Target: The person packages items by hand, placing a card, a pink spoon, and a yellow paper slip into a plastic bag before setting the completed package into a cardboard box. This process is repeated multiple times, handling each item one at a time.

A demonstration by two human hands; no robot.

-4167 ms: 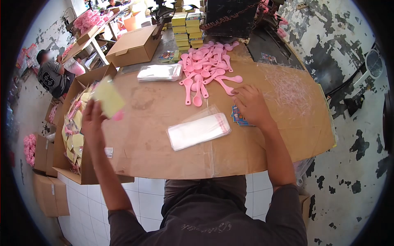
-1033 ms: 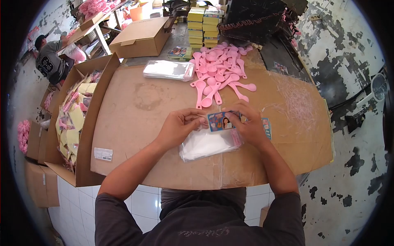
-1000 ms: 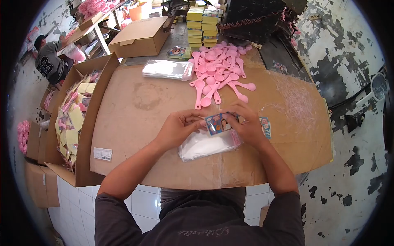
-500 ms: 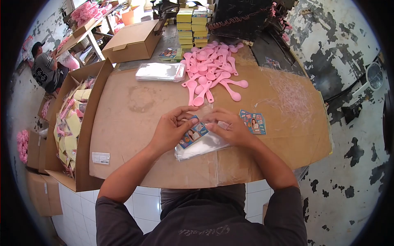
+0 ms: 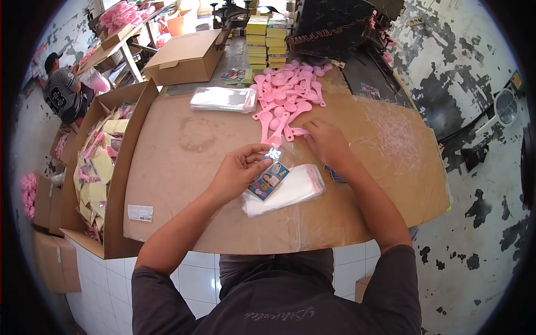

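Note:
My left hand (image 5: 241, 172) pinches a clear plastic bag (image 5: 286, 158) together with a blue picture card (image 5: 269, 181), which appears to be inside it. Below that lies a stack of clear bags (image 5: 290, 192) with a pinkish edge at its right end. My right hand (image 5: 329, 145) has its fingers closed on a pink measuring spoon (image 5: 299, 132) at the near edge of the spoon pile (image 5: 286, 89). Under the right forearm, more picture cards (image 5: 336, 175) are mostly hidden.
At left stands an open carton (image 5: 127, 190) full of packed bags. Another bag stack (image 5: 223, 99), a closed box (image 5: 184, 58) and tall card stacks (image 5: 267, 42) sit farther back. Thin plastic strips (image 5: 399, 134) lie at right. A person (image 5: 62, 89) works at far left.
My right hand has left the card and bag and moved up to a pink spoon. My left hand keeps hold of the bag and card. The bag stack shows more fully.

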